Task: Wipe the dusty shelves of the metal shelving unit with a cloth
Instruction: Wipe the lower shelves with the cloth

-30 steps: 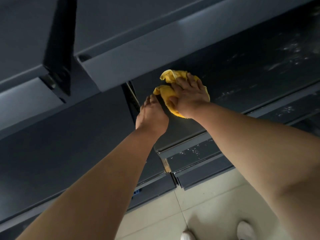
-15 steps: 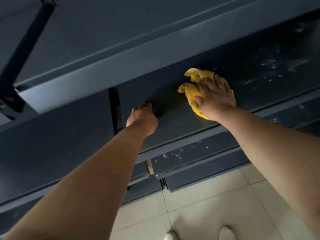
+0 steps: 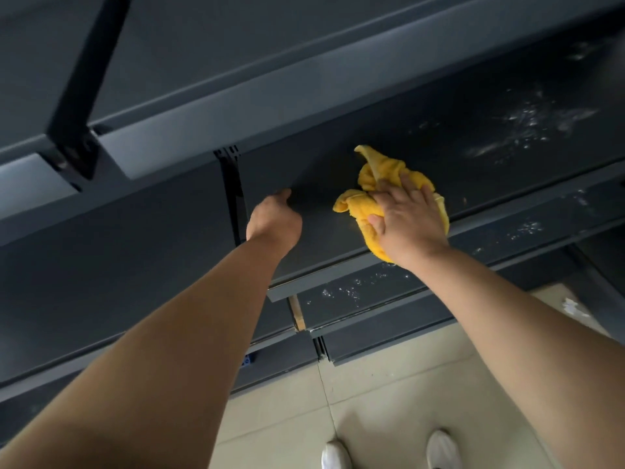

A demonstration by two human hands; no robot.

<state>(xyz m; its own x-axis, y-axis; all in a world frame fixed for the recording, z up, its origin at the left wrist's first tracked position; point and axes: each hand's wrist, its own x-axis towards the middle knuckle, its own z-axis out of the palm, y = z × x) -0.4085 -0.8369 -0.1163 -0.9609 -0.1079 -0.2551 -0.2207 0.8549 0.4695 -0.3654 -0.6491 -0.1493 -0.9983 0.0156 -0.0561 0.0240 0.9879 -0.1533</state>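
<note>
A crumpled yellow cloth point(image 3: 370, 170) lies on the dark metal shelf point(image 3: 314, 252) at chest height. My right hand point(image 3: 407, 220) presses flat on the cloth with straight, spread fingers. My left hand point(image 3: 274, 218) rests on the same shelf near its left end, beside the black slotted upright point(image 3: 231, 184); its fingers are curled under and hold nothing I can see. White dust streaks point(image 3: 527, 121) cover the shelf to the right of the cloth. The part of the shelf between my hands looks dark and free of dust.
Another grey shelf point(image 3: 216, 110) overhangs just above my hands. Lower shelves point(image 3: 351, 291) below carry white dust specks. Beige floor tiles point(image 3: 372, 394) and my white shoes point(image 3: 443, 448) are at the bottom. A white scrap point(image 3: 573, 306) lies on the floor at right.
My right hand has slid the cloth to the right along the shelf, away from my left hand. My left hand's fingers have curled in while it stays near the upright.
</note>
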